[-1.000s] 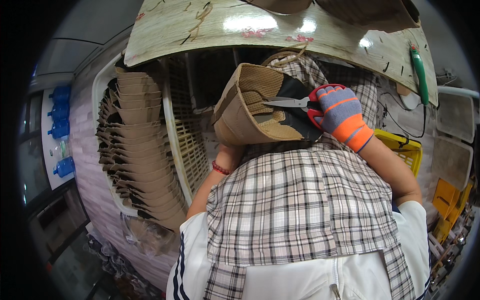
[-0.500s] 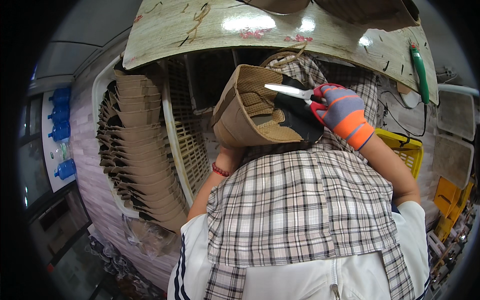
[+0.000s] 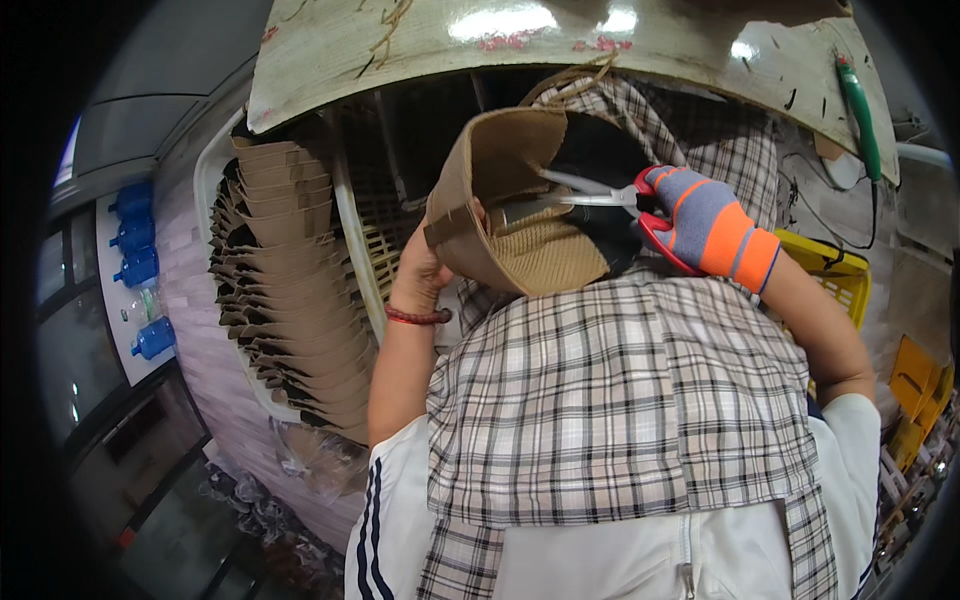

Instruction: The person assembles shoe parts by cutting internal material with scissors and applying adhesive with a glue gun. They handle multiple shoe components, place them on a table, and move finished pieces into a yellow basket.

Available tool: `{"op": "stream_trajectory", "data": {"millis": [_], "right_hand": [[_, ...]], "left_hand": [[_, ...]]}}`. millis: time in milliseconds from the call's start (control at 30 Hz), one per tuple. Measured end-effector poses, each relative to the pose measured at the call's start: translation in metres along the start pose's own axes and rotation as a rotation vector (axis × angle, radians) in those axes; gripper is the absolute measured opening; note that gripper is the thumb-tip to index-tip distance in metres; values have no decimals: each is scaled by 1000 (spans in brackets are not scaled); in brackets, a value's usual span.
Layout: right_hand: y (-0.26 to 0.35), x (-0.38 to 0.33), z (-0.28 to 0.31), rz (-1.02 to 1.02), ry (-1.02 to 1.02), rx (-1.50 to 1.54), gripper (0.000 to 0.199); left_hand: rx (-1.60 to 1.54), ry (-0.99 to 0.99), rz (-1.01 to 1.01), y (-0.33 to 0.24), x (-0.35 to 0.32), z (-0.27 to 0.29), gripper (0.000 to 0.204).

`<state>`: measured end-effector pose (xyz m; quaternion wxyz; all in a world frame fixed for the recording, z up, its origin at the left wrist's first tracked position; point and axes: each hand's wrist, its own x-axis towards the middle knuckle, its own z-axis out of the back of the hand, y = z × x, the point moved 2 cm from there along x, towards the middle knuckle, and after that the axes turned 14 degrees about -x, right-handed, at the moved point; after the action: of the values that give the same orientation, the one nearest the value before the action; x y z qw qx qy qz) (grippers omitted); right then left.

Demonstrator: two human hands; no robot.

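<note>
Spreading widest across the near view is a plaid cloth [image 3: 620, 400] draped over the person's lap. Far above it sits a pale worktable [image 3: 420, 50], and at left a tall stack of tan caps [image 3: 290, 290] leans in a white basket [image 3: 345, 230].

Held up at the centre, just past the cloth, is one tan cap [image 3: 520, 215], crown facing the person, opening toward the right, brim out to the left. Its long axis runs roughly left to right, tilted a little down at the left.

The bare left hand [image 3: 425, 270] grips the cap at its left side, fingers curled on the fabric. The gloved right hand [image 3: 710, 225] has its fingers closed through the red loops of the scissors [image 3: 590, 195], whose blades point left into the cap, parted slightly.

Judging from this, the blades could nick the cap's cloth or lining if the tips push in too deep, and the left thumb sits near their line, so a slip could catch it.
</note>
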<state>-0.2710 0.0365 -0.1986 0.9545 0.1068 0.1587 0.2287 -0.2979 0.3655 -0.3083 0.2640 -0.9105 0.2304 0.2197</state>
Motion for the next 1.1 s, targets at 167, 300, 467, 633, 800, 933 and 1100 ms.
{"op": "stream_trajectory", "data": {"millis": [167, 300, 467, 633, 800, 933, 1100], "right_hand": [[-3, -6, -3, 228, 60, -52, 36], [5, -3, 6, 228, 269, -157, 34], [13, 7, 9, 221, 331, -231, 31], [21, 11, 16, 279, 166, -260, 28], [12, 10, 28, 276, 153, -444, 26], [0, 11, 27, 253, 68, -380, 24], [10, 14, 15, 266, 120, -298, 23]], "left_hand": [[224, -8, 294, -6, -32, -16, 63], [337, -26, 147, 4, -29, -19, 55], [348, -60, 132, 7, -30, -20, 45], [350, -41, 135, 7, -31, -18, 37], [361, -66, 129, 8, -32, -18, 35], [348, -72, 107, 10, -35, -18, 33], [310, -68, 134, 12, -33, -13, 37]]}}
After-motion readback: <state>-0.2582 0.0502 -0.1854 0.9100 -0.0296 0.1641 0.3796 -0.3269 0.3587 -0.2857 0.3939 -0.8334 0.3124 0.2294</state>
